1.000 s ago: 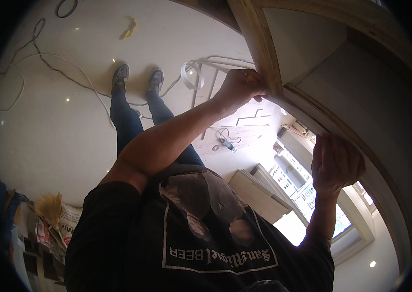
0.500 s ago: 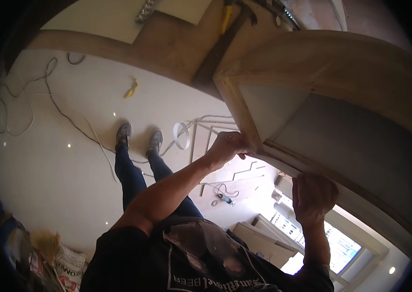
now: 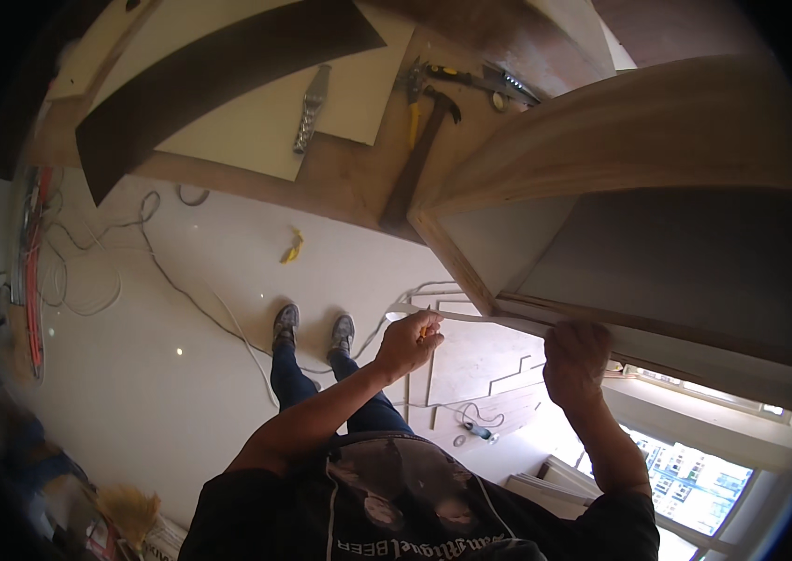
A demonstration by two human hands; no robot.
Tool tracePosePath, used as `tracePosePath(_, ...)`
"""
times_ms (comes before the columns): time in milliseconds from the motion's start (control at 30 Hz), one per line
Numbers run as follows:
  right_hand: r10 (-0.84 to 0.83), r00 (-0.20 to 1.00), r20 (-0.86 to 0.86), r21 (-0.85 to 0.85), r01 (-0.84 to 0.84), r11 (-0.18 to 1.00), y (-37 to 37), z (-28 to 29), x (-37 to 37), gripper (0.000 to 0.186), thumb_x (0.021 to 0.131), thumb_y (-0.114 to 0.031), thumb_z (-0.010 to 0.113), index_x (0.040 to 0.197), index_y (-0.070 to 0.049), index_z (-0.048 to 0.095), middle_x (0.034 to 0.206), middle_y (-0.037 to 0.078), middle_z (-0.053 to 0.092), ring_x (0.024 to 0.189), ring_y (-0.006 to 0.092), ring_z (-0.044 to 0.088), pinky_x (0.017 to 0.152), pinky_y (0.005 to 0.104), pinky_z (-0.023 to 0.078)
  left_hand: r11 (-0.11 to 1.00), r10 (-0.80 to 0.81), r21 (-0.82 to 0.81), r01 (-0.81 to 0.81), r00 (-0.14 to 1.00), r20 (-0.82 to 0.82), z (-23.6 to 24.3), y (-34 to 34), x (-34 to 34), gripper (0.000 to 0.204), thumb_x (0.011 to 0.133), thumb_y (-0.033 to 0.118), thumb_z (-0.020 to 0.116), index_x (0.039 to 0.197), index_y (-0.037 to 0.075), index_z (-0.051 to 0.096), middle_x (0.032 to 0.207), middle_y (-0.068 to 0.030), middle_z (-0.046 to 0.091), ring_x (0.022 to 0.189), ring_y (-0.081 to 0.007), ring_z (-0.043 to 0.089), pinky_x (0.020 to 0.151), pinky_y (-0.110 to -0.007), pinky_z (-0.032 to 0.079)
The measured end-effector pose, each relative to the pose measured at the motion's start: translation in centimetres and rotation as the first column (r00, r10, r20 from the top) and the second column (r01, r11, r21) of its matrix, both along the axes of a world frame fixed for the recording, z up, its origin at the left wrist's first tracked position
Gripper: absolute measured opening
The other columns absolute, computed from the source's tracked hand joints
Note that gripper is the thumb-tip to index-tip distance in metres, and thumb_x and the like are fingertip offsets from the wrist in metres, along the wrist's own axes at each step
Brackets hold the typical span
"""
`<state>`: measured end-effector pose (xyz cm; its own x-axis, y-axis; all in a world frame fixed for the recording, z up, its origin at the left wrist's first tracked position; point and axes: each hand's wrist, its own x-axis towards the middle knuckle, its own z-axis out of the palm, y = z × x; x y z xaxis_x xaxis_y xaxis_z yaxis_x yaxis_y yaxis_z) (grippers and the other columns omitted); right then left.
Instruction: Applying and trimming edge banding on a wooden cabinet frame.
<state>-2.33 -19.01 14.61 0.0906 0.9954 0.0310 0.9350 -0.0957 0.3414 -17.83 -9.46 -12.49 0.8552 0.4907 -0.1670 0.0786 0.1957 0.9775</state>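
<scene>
My left hand (image 3: 407,344) is closed round a small orange pencil-like object (image 3: 425,330), just left of the cabinet corner. A narrow white strip (image 3: 470,318) runs from beside that hand along the front edge of an open wooden cabinet frame (image 3: 629,122), which has pale inner panels (image 3: 499,234). My right hand (image 3: 575,360) is curled over that edge with its fingers on the strip. Its fingertips are partly hidden.
A plywood top (image 3: 340,187) holds cream boards (image 3: 228,131), a dark curved piece (image 3: 218,65), a hammer (image 3: 428,126) and other tools. Cables (image 3: 176,285) and a yellow scrap (image 3: 293,245) lie on the floor. Panels (image 3: 470,374) and a window (image 3: 695,477) are at right.
The view has shifted, showing more of the tool-covered top. My left hand has moved away from the cabinet corner to the left, exposing more white strip. My right hand stays at the edge.
</scene>
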Motion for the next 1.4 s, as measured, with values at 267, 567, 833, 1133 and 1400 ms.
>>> tracePosePath(267, -0.149, 0.984, -0.094, -0.453, 0.091, 0.887, 3.0, -1.5, -7.5, 0.004, 0.075, -0.009, 0.066, 0.076, -0.010, 0.062, 0.085, 0.012, 0.062, 0.075, 0.0281, 0.065, 0.085, 0.0480, 0.045, 0.884, -0.031, 0.466, 0.027, 1.000, 0.000, 1.6, 1.9, -3.7, 0.045, 0.080, 0.018, 0.077, 0.121, 0.003, 0.065, 0.110, -0.0187, 0.071, 0.102, -0.0353, 0.068, 0.090, -0.044, 0.054)
tracePosePath(567, -0.354, 0.866, -0.354, -0.180, 0.308, 0.934, -1.7, -3.6, -14.0, 0.008, 0.082, -0.008, 0.064, 0.074, -0.008, 0.062, 0.078, 0.013, 0.062, 0.063, 0.0326, 0.065, 0.062, 0.0448, 0.049, 0.563, -0.128, 0.742, 0.363, 0.926, -0.356, -2.7, 3.0, -11.0, 0.018, 0.085, 0.029, 0.069, 0.084, 0.010, 0.067, 0.080, -0.0135, 0.069, 0.075, -0.0330, 0.070, 0.070, -0.047, 0.055)
tracePosePath(833, -0.351, 0.851, -0.391, 0.322, 0.484, 0.814, -4.9, -2.5, -13.2, 0.017, 0.084, -0.005, 0.073, 0.101, -0.005, 0.071, 0.103, 0.011, 0.070, 0.093, 0.0302, 0.069, 0.084, 0.0426, 0.050, 0.088, 0.289, 0.961, -0.261, 0.930, 0.226, 9.5, 11.3, -9.8, 0.017, 0.072, 0.007, 0.074, 0.087, 0.008, 0.068, 0.060, -0.0042, 0.052, 0.052, -0.0259, 0.055, 0.054, -0.042, 0.043)
tracePosePath(1133, 0.032, 0.876, -0.482, 0.191, 0.069, 0.979, -15.7, -6.6, -13.1, 0.037, 0.088, -0.014, 0.064, 0.123, -0.005, 0.068, 0.141, 0.018, 0.060, 0.140, 0.0371, 0.049, 0.120, 0.0560, 0.028, -0.146, 0.217, 0.902, -0.406, 0.877, 0.429, 17.6, 11.7, -9.3, 0.030, 0.067, 0.003, 0.075, 0.097, 0.004, 0.071, 0.060, -0.0037, 0.050, 0.051, -0.0245, 0.051, 0.054, -0.039, 0.041)
tracePosePath(1400, -0.743, 0.472, -0.475, -0.500, 0.549, 0.669, -32.7, -15.4, -6.7, 0.024, 0.088, -0.015, 0.069, 0.109, -0.005, 0.075, 0.108, 0.013, 0.075, 0.107, 0.0314, 0.070, 0.107, 0.0552, 0.045, -0.096, 0.114, 0.915, -0.393, 0.908, 0.402, 20.7, 8.1, -6.4, 0.030, 0.067, 0.003, 0.075, 0.097, 0.002, 0.070, 0.063, -0.0054, 0.051, 0.052, -0.0263, 0.052, 0.056, -0.040, 0.042)
